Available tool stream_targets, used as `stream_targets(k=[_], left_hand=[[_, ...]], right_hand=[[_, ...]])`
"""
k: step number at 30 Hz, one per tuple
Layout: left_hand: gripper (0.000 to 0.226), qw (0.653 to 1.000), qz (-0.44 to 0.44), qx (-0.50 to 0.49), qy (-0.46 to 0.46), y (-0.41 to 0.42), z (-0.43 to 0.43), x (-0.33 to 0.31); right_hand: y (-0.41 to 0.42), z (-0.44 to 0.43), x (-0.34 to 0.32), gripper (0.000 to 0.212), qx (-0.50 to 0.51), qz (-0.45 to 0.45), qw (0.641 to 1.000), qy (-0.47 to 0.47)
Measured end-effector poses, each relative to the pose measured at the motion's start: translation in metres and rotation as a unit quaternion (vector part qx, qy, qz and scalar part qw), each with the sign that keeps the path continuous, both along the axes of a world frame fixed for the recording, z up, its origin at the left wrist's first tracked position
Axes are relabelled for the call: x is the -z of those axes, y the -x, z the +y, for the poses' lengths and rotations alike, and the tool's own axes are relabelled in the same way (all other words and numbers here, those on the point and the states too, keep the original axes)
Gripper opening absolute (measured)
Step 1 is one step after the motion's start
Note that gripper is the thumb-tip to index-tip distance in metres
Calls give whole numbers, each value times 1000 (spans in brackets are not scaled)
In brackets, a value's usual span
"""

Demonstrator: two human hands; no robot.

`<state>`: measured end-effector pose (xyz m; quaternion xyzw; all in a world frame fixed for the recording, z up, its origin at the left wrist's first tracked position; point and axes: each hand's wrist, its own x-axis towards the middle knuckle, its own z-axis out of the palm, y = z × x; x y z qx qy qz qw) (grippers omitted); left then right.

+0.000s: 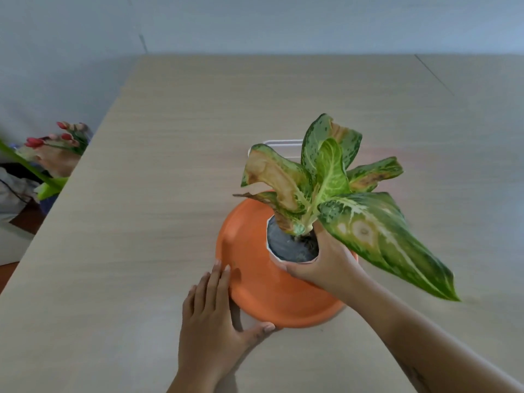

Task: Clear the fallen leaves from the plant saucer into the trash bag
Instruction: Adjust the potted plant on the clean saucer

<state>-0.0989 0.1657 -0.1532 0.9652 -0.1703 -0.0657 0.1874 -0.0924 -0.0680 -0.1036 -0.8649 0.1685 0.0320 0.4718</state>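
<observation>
Orange plastic, the plant saucer (263, 285) sits on a pale wood-grain table (170, 165), near the table's close edge and roughly in its middle. At the saucer's left rim the left hand (211, 316) lies flat on the table, fingers straight and spread a little with their tips against the rim, thumb stretched out along the near rim; it clasps nothing. From the lower right the right hand (326, 265) reaches in, forearm slanting across the table, and wraps the near side of a small white pot (283, 248) with dark soil, thumb at the rim and fingers curled round the wall. Whether the pot rests in the saucer or is lifted off it I cannot tell. Its plant (329, 180) spreads mottled green leaves, some browned, over the saucer and out to the right. Behind the plant a clear container (279, 144) shows partly. Bare tabletop lies wide to the left and far side; the table's left edge runs diagonally, with tulips (62, 137) beyond it.
</observation>
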Motion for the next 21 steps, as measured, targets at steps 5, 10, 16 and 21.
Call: stream_targets(k=[5,10,16,21], left_hand=[[125,1000,9,-28,-5,3,-13,-4],[124,999,2,-27,-18,2,-11,-2],[130,999,-7,-41,-2,5,-12,-2],[127,999,15,-30,8,11,-1,-4]], right_hand=[[1,8,-2,75,51,-40,998,-4],[1,13,-17,93,69,-51,996,16],[44,7,-7,104,89,-56,990,98],[92,6,7,104,124,-12,985,123]])
